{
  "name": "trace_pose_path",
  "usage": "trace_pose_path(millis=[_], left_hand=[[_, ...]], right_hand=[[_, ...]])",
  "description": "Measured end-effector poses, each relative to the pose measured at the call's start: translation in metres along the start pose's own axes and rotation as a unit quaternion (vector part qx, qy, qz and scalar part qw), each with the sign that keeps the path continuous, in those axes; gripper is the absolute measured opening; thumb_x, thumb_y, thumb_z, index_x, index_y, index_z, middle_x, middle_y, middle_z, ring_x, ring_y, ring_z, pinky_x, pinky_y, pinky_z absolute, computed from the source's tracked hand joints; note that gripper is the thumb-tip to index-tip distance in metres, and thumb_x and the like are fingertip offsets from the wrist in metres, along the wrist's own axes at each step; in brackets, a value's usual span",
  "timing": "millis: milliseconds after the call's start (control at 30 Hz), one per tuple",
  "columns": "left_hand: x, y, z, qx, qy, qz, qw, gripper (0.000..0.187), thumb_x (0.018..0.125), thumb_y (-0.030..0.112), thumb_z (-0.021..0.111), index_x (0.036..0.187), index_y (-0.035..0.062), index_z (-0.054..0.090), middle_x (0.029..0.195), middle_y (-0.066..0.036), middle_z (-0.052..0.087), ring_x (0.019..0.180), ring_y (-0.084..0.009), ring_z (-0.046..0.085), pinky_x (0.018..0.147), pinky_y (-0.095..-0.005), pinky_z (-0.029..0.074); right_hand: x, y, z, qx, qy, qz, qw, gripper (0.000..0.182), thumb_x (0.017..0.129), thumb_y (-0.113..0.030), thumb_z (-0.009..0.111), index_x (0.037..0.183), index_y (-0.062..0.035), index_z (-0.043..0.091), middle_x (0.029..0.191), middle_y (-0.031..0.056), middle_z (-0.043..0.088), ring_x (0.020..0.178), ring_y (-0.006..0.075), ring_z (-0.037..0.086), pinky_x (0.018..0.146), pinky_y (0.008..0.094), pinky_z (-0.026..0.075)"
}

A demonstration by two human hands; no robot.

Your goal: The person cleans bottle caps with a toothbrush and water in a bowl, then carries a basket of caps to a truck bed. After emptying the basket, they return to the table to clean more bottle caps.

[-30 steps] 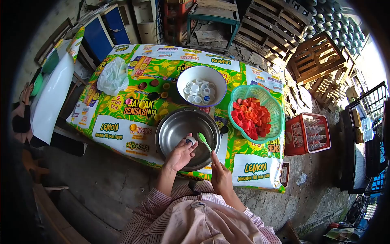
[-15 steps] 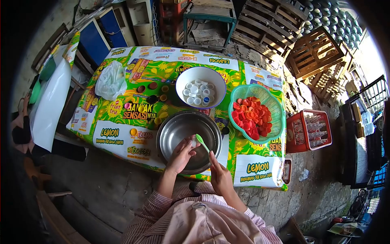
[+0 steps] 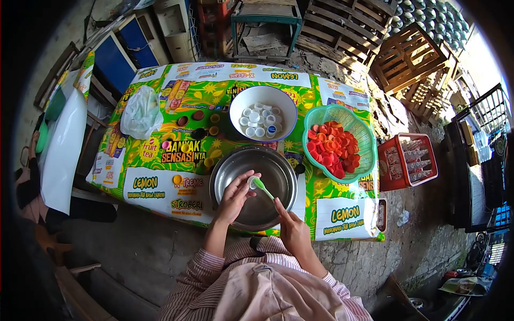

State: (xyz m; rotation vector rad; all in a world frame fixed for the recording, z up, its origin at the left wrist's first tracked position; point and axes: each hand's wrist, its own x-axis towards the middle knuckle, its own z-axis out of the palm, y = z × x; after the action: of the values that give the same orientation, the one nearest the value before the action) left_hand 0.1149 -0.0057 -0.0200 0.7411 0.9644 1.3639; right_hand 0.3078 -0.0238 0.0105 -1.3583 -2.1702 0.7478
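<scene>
Two grips, both engaged above one steel bowl [image 3: 285, 175], which stands near our edge of the bench [image 3: 326, 235].

Left grip [image 3: 232, 200], one: fingertips pinched on one whitish cap [image 3: 251, 182], held up over the bowl.

Right grip [image 3: 294, 231], one: fingers clamped on the handle of a green toothbrush [image 3: 264, 189], its head at the cap. Whether the bristles bear on the inside or the rim, we cannot tell.

Handling notes, as we judge them: pinch the cap by its outer wall, fingertips clear of the mouth; tilt the mouth toward the brush; brush in short strokes with light pressure, lest the cap spring loose; turn the cap between strokes to reach the whole inner edge; work over the bowl, so that drips and dropped caps land inside it.

Adjacent stock: one white bowl [image 3: 251, 95] of white caps [image 3: 261, 119], beyond the steel one; one green basket [image 3: 366, 143] of red caps [image 3: 332, 148], to our right.
</scene>
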Motion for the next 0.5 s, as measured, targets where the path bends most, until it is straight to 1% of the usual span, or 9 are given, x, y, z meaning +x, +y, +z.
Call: trace_pose_path(millis=[33,67,200,267,300,367,400,467,500], left_hand=[[0.001,0.001,0.000,0.032,-0.007,0.025,0.999,0.035,0.091,0.008,0.038,0.126,0.0050,0.037,0.121,-0.008,0.048,0.101,-0.0129,0.052,0.079,-0.0240,0.043],[0.002,-0.001,0.000,0.020,-0.009,0.028,0.999,0.031,0.092,0.009,0.038,0.122,0.0040,0.041,0.120,-0.009,0.049,0.099,-0.0121,0.053,0.080,-0.0237,0.043],[0.005,0.001,-0.001,-0.005,-0.003,0.008,1.000,0.029,0.092,0.013,0.039,0.119,0.0032,0.044,0.116,-0.009,0.052,0.098,-0.0113,0.053,0.079,-0.0241,0.044],[0.006,-0.003,-0.006,0.050,0.007,0.002,0.999,0.028,0.092,0.014,0.038,0.116,0.0013,0.045,0.116,-0.012,0.051,0.099,-0.0139,0.052,0.081,-0.0259,0.043],[0.006,-0.008,-0.009,0.051,0.008,0.002,0.999,0.028,0.092,0.014,0.038,0.116,0.0013,0.045,0.116,-0.012,0.051,0.099,-0.0139,0.052,0.081,-0.0259,0.043],[0.005,-0.015,-0.014,0.011,-0.007,-0.013,1.000,0.028,0.093,0.014,0.038,0.115,0.0013,0.046,0.115,-0.011,0.052,0.099,-0.0141,0.053,0.082,-0.0263,0.043],[0.005,-0.012,-0.010,0.009,-0.005,-0.010,1.000,0.027,0.093,0.014,0.038,0.115,0.0013,0.046,0.114,-0.011,0.052,0.101,-0.0142,0.052,0.084,-0.0272,0.043],[0.004,-0.005,-0.003,0.005,0.008,0.004,1.000,0.027,0.092,0.014,0.038,0.115,0.0013,0.046,0.114,-0.010,0.052,0.101,-0.0137,0.052,0.084,-0.0262,0.043],[0.005,-0.001,0.000,0.000,0.022,0.019,1.000,0.027,0.092,0.013,0.039,0.115,0.0013,0.046,0.114,-0.009,0.053,0.102,-0.0132,0.052,0.085,-0.0253,0.044]], right_hand=[[0.001,0.000,0.001,-0.017,-0.006,0.001,1.000,0.050,0.082,-0.005,0.049,0.128,-0.0218,0.040,0.065,0.0122,0.051,0.051,0.0289,0.052,0.047,0.0389,0.041],[0.001,-0.002,-0.001,-0.025,0.014,-0.002,1.000,0.050,0.081,-0.005,0.050,0.127,-0.0225,0.042,0.063,0.0108,0.050,0.049,0.0279,0.051,0.045,0.0386,0.041],[0.001,-0.004,-0.002,-0.050,0.019,-0.011,0.999,0.050,0.081,-0.005,0.051,0.127,-0.0233,0.042,0.062,0.0091,0.049,0.048,0.0263,0.050,0.044,0.0374,0.040],[0.001,0.004,0.000,-0.083,-0.001,-0.047,0.995,0.052,0.079,-0.004,0.051,0.126,-0.0238,0.043,0.061,0.0077,0.048,0.047,0.0250,0.050,0.042,0.0364,0.040],[0.003,0.005,-0.002,-0.108,-0.003,-0.019,0.994,0.053,0.078,-0.004,0.052,0.126,-0.0239,0.043,0.061,0.0071,0.046,0.046,0.0245,0.049,0.042,0.0362,0.041],[0.005,0.002,-0.008,-0.076,0.031,0.006,0.997,0.053,0.079,-0.004,0.052,0.126,-0.0245,0.043,0.061,0.0071,0.047,0.046,0.0246,0.050,0.043,0.0367,0.041],[0.005,0.001,-0.008,-0.076,0.031,0.005,0.997,0.053,0.079,-0.004,0.052,0.126,-0.0245,0.043,0.061,0.0071,0.047,0.046,0.0246,0.050,0.043,0.0367,0.041],[0.001,-0.002,-0.006,-0.067,0.012,-0.038,0.997,0.051,0.079,-0.006,0.052,0.127,-0.0242,0.043,0.061,0.0073,0.048,0.046,0.0248,0.049,0.043,0.0370,0.041],[0.000,-0.001,-0.004,-0.068,0.013,-0.037,0.997,0.051,0.079,-0.006,0.052,0.127,-0.0242,0.043,0.061,0.0073,0.048,0.046,0.0248,0.049,0.043,0.0370,0.041]])
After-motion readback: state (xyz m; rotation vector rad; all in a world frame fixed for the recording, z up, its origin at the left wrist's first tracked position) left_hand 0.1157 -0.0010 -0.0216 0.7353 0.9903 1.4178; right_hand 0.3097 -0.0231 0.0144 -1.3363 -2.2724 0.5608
